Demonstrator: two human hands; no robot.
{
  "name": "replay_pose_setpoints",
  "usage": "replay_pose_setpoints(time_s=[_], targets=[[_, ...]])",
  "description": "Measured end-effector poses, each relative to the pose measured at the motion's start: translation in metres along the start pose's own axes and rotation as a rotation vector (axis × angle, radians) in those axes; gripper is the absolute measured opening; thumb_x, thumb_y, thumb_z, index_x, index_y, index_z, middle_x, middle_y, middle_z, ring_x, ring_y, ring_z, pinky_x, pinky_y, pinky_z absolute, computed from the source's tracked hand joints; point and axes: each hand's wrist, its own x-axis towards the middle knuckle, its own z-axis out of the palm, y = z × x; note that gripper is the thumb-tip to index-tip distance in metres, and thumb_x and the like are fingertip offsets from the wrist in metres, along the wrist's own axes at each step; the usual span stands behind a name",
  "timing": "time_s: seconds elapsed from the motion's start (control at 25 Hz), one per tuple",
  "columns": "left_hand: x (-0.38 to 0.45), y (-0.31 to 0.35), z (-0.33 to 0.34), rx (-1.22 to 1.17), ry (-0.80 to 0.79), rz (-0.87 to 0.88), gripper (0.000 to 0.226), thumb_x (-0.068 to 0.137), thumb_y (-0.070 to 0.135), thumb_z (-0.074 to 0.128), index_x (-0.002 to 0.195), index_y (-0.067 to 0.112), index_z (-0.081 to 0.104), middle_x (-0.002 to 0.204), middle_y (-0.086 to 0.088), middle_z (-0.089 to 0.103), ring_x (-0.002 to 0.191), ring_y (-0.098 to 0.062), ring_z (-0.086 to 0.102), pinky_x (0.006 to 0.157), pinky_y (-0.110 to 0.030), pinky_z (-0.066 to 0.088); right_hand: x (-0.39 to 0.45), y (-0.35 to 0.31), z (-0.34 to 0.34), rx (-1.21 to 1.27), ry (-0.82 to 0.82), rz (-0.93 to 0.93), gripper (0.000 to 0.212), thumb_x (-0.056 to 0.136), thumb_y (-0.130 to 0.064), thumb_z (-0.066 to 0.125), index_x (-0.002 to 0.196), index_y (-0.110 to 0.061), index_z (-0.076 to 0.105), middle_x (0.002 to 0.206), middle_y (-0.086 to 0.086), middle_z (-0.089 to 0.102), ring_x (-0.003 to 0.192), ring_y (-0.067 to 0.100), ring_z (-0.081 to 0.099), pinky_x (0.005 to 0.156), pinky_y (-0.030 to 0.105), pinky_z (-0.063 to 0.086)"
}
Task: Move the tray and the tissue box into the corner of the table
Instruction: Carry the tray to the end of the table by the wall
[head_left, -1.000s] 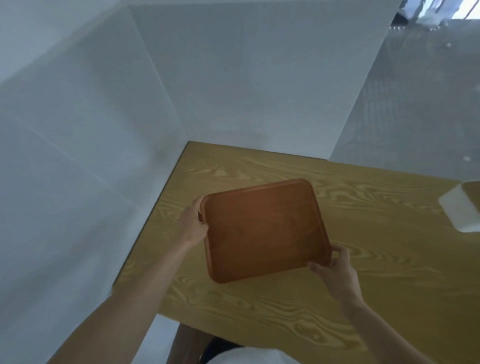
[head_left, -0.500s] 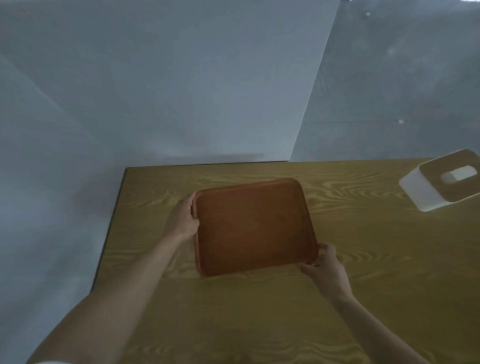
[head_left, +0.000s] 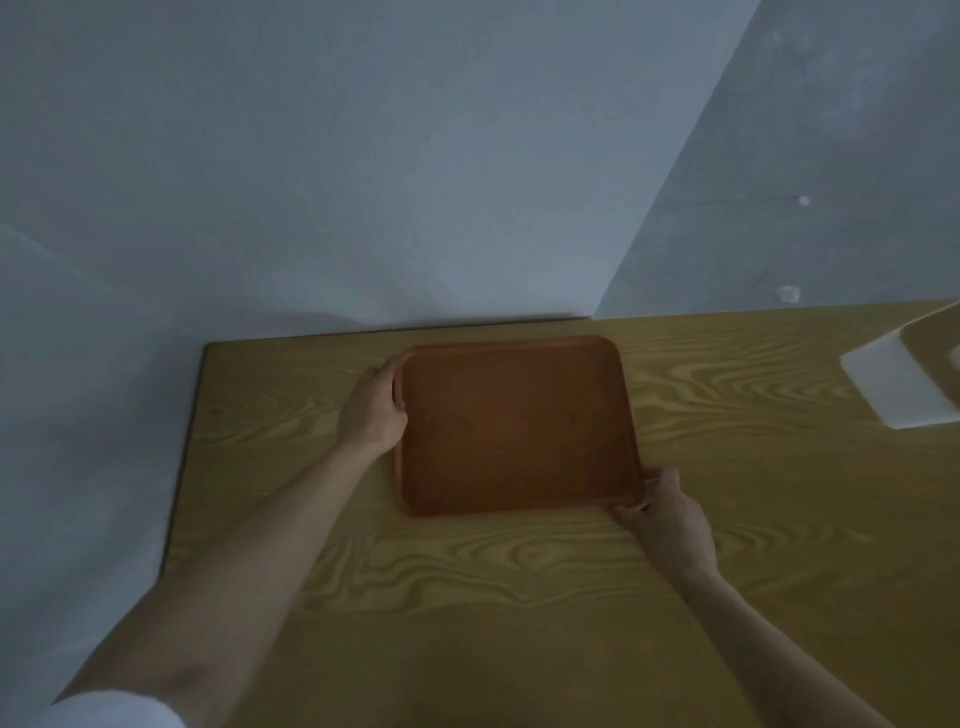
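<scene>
both hands grip the flat reddish-brown rectangular tray (head_left: 517, 423) near the tabletop's far-left corner — left hand (head_left: 373, 408) on its left rim, right hand (head_left: 667, 514) at its near-right corner. risk: far rim jams the wall — white wood-topped tissue box (head_left: 906, 382) still at the right edge.

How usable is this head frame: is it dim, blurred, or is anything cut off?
Head view: dim and underexposed, no glare; the reddish-brown rectangular tray and both hands, left and right, stay readable, edges slightly soft; the white tissue box with a wooden top is cropped by the right edge; wide-angle bending shows along the wood-grain table edges.
</scene>
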Motion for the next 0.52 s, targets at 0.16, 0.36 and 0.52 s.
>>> replay_pose_setpoints(time_s=[0.16,0.36,0.52], targets=[[0.011,-0.003,0.006,0.047,0.018,0.006,0.053,0.09,0.006,0.055,0.138,0.027,0.052,0.103,-0.011,0.056,0.094,-0.032,0.061,0.071,-0.032,0.041,0.008,0.001,0.002,-0.068,0.015,-0.033,0.054,0.073,-0.037,0.084,0.111,-0.022,0.049,0.083,-0.007,0.067,0.082,0.025,0.065,0.065,0.041,0.051],[0.004,-0.004,0.008,0.088,0.072,0.022,0.037,0.096,0.015,0.057,0.132,0.018,0.057,0.105,-0.009,0.057,0.084,-0.023,0.059,0.067,-0.033,0.043,0.007,0.003,-0.001,-0.107,0.024,-0.07,0.048,0.071,-0.048,0.082,0.103,-0.033,0.049,0.089,-0.014,0.064,0.088,0.021,0.064,0.065,0.04,0.049],[-0.027,-0.016,0.012,0.123,0.092,0.06,0.051,0.1,0.042,0.05,0.142,0.014,0.049,0.127,-0.013,0.059,0.117,-0.031,0.055,0.093,-0.046,0.048,0.007,0.011,-0.004,-0.306,0.115,-0.181,0.093,0.067,-0.06,0.079,0.144,-0.03,0.036,0.138,0.002,0.049,0.127,0.032,0.041,0.099,0.054,0.04]])
